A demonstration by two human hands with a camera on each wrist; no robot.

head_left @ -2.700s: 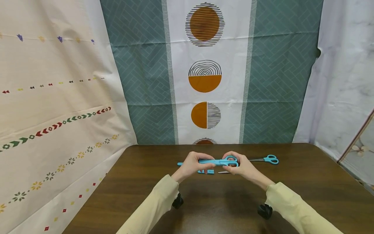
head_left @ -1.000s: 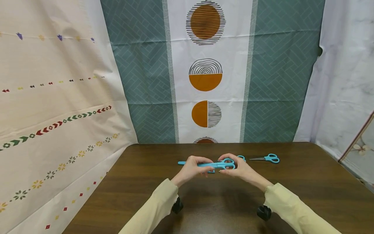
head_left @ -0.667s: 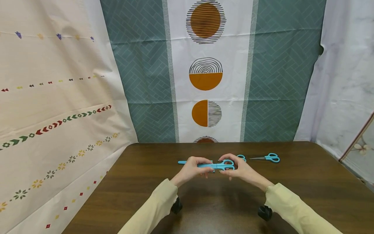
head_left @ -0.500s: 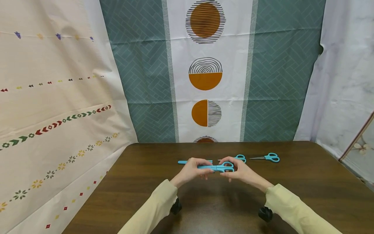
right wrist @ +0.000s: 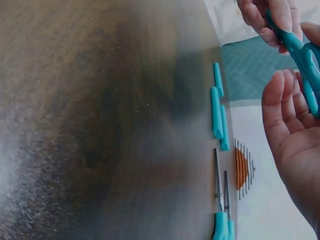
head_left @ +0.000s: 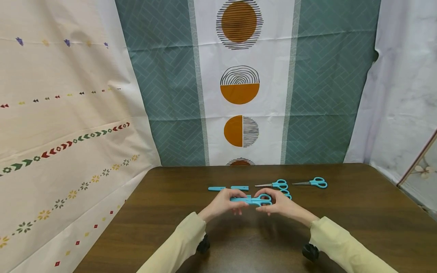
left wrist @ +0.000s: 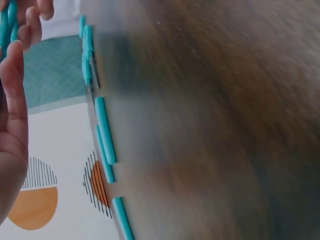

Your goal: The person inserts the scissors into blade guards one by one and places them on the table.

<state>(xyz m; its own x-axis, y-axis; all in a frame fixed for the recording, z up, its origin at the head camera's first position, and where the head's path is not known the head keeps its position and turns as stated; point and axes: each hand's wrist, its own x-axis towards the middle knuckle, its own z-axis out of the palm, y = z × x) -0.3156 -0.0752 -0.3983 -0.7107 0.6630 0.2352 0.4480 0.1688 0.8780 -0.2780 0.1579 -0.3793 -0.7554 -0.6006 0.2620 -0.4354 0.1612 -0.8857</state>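
Light-blue scissors (head_left: pixel 262 200) lie level between my two hands, a blue cap (head_left: pixel 239 200) over their blades. My left hand (head_left: pixel 222 206) pinches the capped end between thumb and fingers. At the other end my right hand (head_left: pixel 285 206) holds the finger loops. In the right wrist view the scissors (right wrist: pixel 300 57) slant between the left hand (right wrist: pixel 267 17) and the right hand (right wrist: pixel 300 135). The left wrist view shows only part of the scissors (left wrist: pixel 6 27), at the upper left.
Behind the hands on the brown table (head_left: pixel 191 227) lie uncapped scissors (head_left: pixel 280 184), another pair (head_left: pixel 317 182) to their right, and a third pair (head_left: pixel 286 194) partly hidden by the right hand. Blue caps (head_left: pixel 216 188) lie at the left. Patterned cloths (head_left: pixel 239 87) hang behind the table.
Both hands have come down and slightly nearer with the capped scissors between them. The caps and scissors behind now show more fully. Both hands keep their hold.
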